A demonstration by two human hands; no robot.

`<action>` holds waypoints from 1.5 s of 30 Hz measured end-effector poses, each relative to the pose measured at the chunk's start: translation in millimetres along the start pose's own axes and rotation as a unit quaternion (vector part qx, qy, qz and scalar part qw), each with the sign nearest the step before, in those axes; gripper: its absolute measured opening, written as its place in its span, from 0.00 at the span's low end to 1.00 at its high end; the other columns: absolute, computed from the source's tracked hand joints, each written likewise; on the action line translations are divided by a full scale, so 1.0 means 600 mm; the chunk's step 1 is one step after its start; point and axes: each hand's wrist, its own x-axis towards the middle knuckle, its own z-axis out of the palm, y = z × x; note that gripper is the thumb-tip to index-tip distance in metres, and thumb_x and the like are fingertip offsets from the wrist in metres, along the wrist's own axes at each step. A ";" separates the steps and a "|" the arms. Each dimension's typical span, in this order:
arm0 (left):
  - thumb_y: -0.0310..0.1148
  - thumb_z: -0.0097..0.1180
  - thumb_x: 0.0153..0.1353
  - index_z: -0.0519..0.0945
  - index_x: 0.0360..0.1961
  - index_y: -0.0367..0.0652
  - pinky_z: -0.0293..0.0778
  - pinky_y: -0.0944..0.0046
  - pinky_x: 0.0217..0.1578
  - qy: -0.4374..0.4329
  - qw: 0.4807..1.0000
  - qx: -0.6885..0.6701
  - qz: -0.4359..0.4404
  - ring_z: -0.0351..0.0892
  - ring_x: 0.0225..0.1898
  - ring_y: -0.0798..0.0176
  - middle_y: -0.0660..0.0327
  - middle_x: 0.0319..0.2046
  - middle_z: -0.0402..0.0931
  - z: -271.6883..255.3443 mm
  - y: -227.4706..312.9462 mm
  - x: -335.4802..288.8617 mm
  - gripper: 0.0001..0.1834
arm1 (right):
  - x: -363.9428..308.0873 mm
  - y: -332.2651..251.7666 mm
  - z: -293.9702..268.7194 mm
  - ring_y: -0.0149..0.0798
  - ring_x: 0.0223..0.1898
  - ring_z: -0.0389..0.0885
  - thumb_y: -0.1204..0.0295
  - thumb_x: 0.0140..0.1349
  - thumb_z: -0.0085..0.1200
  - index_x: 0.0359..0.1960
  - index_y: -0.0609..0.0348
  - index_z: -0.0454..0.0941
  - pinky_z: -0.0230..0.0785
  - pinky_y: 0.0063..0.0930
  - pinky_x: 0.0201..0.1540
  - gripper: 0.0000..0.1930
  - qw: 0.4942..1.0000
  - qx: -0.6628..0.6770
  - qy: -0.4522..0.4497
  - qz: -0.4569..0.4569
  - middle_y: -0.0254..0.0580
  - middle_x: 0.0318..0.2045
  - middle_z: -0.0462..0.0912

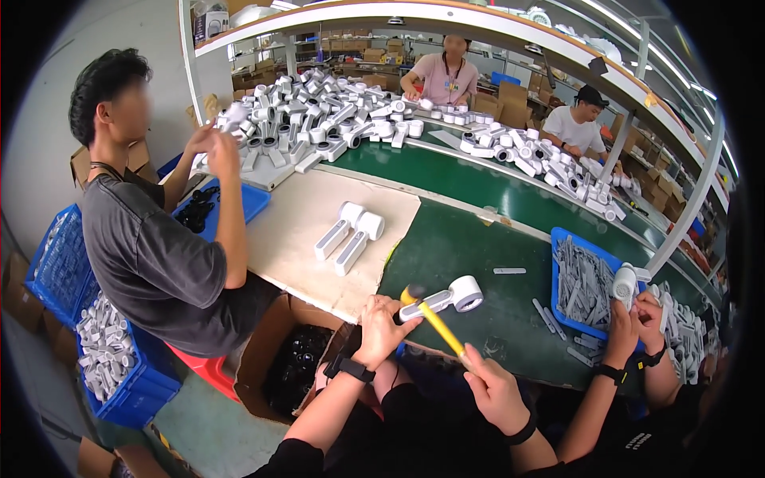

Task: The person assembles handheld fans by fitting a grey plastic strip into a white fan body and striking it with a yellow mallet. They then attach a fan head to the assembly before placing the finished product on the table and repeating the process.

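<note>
While the left hand (381, 323) curled its fingers around the handle end of a white handheld device (443, 299), pinning it flat on the green mat (454, 247), the right hand (492, 389) sat at about five o'clock from it, fingers wrapped tight around the yellow handle of a small hammer (430, 319). That handle ran up toward eleven o'clock, and the hammer's head lay just beside the device's handle near the left fingers. The device's round head pointed toward two o'clock.

At three o'clock from the device, a neighbour's hands (637, 319) pinched a similar white piece (625, 283) above a blue tray (562, 239) full of grey strips. A few loose grey strips (545, 316) lay on the mat between the tray and the hammer.

At eight o'clock, below the bench edge, an open cardboard box (267, 342) held dark parts. Toward eleven o'clock, two more white devices (349, 237) rested side by side on a pale sheet (295, 231). Further at ten o'clock sat a person in a grey shirt (151, 255), hands raised over a blue tray of black parts (209, 211).

Farthest off, at twelve o'clock, a big heap of white devices (319, 111) covered the bench, with two more people behind it.
</note>
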 end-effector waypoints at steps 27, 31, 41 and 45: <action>0.41 0.74 0.46 0.87 0.33 0.43 0.68 0.53 0.45 -0.009 1.000 0.026 -0.006 0.73 0.42 0.50 0.56 0.30 0.80 -0.005 0.012 0.006 0.16 | -0.008 0.083 -0.004 0.52 0.33 0.79 0.79 0.63 0.53 0.66 0.59 0.68 0.72 0.40 0.37 0.27 0.994 -0.007 0.105 0.021 0.51 0.31 0.77; 0.42 0.73 0.47 0.87 0.34 0.42 0.68 0.52 0.45 -0.015 0.999 0.034 -0.001 0.73 0.43 0.49 0.56 0.31 0.80 -0.006 0.013 0.001 0.17 | -0.016 0.080 0.003 0.53 0.32 0.79 0.78 0.63 0.53 0.66 0.58 0.68 0.72 0.41 0.36 0.27 0.993 -0.060 0.101 0.032 0.51 0.31 0.77; 0.40 0.71 0.52 0.85 0.40 0.42 0.71 0.53 0.42 -0.012 0.999 0.027 0.029 0.76 0.37 0.50 0.53 0.31 0.81 -0.004 0.003 0.002 0.17 | -0.025 0.085 0.003 0.41 0.34 0.80 0.81 0.62 0.54 0.67 0.63 0.66 0.72 0.27 0.41 0.29 0.994 -0.006 0.098 0.036 0.48 0.37 0.81; 0.39 0.64 0.61 0.77 0.56 0.42 0.70 0.64 0.31 -0.089 0.977 -0.133 -0.140 0.73 0.28 0.64 0.58 0.27 0.77 -0.020 0.029 0.012 0.23 | -0.039 0.082 -0.001 0.35 0.29 0.77 0.81 0.63 0.55 0.66 0.63 0.67 0.71 0.27 0.34 0.28 0.979 0.131 0.145 0.054 0.43 0.34 0.81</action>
